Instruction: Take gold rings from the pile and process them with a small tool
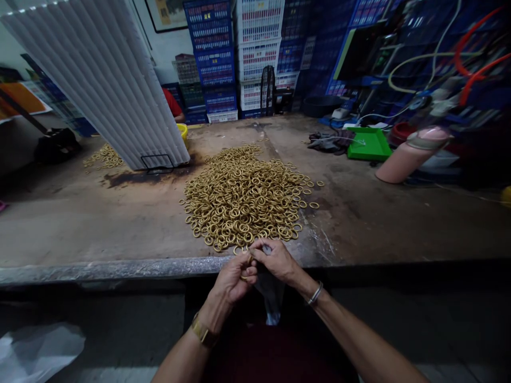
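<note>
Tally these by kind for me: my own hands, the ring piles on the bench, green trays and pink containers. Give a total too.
Bare hands: 2 (left hand, right hand)
Piles of round gold-coloured rings: 2 (large pile, smaller pile)
Shallow green tray: 1
Pink cylindrical container: 1
Total: 6

A white panel [107, 80] is noted left, a green tray [369, 144] and pink bottle [413, 154] right; crates [217, 61] are stacked at the far side.
</note>
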The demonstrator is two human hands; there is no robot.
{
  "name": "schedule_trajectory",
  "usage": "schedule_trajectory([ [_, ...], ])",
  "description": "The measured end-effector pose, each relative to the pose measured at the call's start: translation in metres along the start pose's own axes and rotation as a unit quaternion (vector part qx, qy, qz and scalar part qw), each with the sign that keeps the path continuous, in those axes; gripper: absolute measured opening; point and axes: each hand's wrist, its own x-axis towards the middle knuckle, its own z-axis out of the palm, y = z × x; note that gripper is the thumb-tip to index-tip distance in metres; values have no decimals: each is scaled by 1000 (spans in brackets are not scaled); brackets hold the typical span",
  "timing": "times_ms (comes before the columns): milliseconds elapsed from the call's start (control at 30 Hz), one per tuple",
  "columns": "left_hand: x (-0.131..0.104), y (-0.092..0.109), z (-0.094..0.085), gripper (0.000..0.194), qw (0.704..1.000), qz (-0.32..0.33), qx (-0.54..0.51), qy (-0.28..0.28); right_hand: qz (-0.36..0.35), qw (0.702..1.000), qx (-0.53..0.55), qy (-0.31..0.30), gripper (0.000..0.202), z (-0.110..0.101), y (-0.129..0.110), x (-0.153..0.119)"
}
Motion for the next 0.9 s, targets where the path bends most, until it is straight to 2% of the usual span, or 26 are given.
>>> schedule_trajectory([
  [100, 0, 0, 2, 10, 1000, 2, 5, -16, -2, 1000, -12, 7, 18, -1, 2, 3],
  [267, 0, 3, 6, 6, 999, -11, -26, -16, -34, 988, -128, 80, 22, -3, 15, 3],
  [333, 0, 5, 6, 8, 999, -2, -30, -15, -71, 978, -187, 63, 22, -4, 19, -1],
  [433, 1, 6, 6, 13, 1000, 15, -18, -16, -125, 955, -269, -1, 13, -6, 22, -7],
  [500, 1, 5, 5, 17, 1000, 26, -5, -16, -137, 941, -308, -28, 15, -6, 22, -9],
  [767, 3, 2, 0, 25, 994, 76, 61, -52, -122, 924, -358, -46, 16, -3, 19, -6],
  [900, -10, 3, 6, 27, 989, 85, 99, -66, -96, 925, -363, -51, 16, -6, 19, -7],
])
